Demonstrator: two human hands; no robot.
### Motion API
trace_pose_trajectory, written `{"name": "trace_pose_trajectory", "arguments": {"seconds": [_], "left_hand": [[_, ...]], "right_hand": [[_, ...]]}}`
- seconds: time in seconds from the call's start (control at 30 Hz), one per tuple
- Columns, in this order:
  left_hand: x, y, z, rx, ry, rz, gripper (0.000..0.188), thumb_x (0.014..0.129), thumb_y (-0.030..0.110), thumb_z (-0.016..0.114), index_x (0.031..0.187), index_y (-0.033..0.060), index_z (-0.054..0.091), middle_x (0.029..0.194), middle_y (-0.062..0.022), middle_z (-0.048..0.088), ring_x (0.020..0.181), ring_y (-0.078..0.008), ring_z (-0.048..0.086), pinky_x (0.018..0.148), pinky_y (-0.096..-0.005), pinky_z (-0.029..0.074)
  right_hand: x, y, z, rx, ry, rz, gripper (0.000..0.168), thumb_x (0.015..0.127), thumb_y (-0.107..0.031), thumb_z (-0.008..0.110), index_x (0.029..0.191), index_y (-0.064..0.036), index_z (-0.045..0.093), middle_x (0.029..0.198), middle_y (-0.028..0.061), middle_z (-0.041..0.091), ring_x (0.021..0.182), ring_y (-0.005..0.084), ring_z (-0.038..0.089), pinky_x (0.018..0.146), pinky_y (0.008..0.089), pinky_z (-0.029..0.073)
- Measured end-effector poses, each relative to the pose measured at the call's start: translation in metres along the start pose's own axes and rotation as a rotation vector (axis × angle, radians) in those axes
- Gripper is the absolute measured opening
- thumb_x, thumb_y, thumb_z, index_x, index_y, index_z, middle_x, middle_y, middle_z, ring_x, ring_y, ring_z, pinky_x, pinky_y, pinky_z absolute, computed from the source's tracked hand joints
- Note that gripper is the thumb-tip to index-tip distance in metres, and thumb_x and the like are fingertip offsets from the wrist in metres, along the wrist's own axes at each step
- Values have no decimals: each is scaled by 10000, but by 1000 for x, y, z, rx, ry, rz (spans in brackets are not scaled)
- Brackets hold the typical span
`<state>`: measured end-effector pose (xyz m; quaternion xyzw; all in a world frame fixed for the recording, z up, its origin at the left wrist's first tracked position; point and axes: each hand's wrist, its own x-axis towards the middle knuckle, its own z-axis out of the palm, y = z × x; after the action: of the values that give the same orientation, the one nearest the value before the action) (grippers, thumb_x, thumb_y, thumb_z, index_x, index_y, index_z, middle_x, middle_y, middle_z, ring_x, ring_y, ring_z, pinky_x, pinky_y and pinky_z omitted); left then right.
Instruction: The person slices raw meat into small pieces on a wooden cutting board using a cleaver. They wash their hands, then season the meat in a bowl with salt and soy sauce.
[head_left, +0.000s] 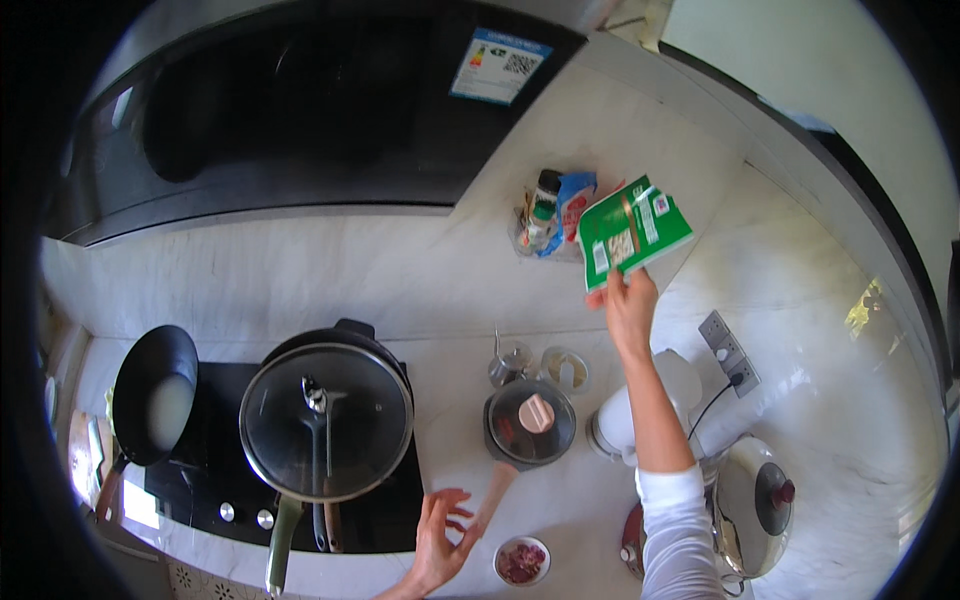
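Observation:
My right hand (630, 300) grips the lower edge of a green printed food packet (630, 232), raised in front of a clear condiment rack (551, 253) on the wall. That rack holds a black-capped bottle (546, 191), a green-capped jar (540, 216) and a blue packet (576, 206). Over the counter, near the pink handle of a small saucepan, my left hand (444, 536) has its fingers spread and holds nothing. The saucepan is covered by a glass lid (517, 442) with a pink knob. Just right of my left hand sits a small bowl (522, 561) of dark red pieces, perhaps meat.
A black cooktop (375, 525) bears a large pan under a glass lid (326, 457) and a dark wok (157, 397). Behind the saucepan stand a glass condiment jar (511, 361) and a small container (566, 369). A white appliance (619, 420) and a lidded pot (750, 495) are at right; the range hood (300, 120) overhangs.

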<state>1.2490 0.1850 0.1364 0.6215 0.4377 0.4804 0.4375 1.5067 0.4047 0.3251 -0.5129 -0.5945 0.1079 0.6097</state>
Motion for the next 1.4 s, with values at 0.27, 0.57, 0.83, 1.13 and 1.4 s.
{"name": "trace_pose_trajectory", "arguments": {"seconds": [0.27, 0.57, 0.83, 1.13, 1.4], "left_hand": [[6, -7, -8, -133, 15, -91, 323, 822, 12, 653, 1131, 21, 556, 1118, -107, 525, 811, -166, 632, 628, -262, 500], [19, -18, -12, -128, -21, -120, 399, 806, -7, 682, 1175, -2, 529, 1145, -125, 523, 850, -189, 648, 670, -270, 517], [18, -24, -2, -101, -136, -132, 357, 802, -26, 680, 1129, -3, 539, 1111, -128, 516, 849, -203, 663, 675, -280, 530], [15, -26, 8, -59, -207, -124, 284, 796, -1, 678, 1062, 6, 578, 1085, -116, 570, 797, -176, 666, 663, -275, 530], [14, -30, 21, -39, -254, -98, 253, 813, 3, 679, 1051, 7, 592, 1076, -114, 582, 811, -180, 668, 677, -281, 538]], "right_hand": [[144, 123, 53, -496, 262, -162, 166, 839, 20, 518, 999, 62, 534, 792, 194, 629, 660, 290, 652, 554, 371, 516], [99, 142, 84, -425, 3, -52, 383, 823, 50, 570, 1198, 52, 493, 1035, 179, 630, 607, 281, 688, 473, 324, 548], [34, 112, 23, -115, 65, 104, 273, 858, 10, 575, 1128, -25, 573, 894, 88, 616, 547, 192, 646, 474, 298, 503], [-54, 182, -44, -207, 20, 351, 139, 926, -61, 541, 1023, -18, 631, 849, 87, 656, 538, 146, 644, 421, 234, 440], [-37, 161, -39, -94, 34, 368, 145, 908, -53, 573, 1037, -14, 627, 881, 100, 644, 556, 150, 648, 426, 237, 447]]}}
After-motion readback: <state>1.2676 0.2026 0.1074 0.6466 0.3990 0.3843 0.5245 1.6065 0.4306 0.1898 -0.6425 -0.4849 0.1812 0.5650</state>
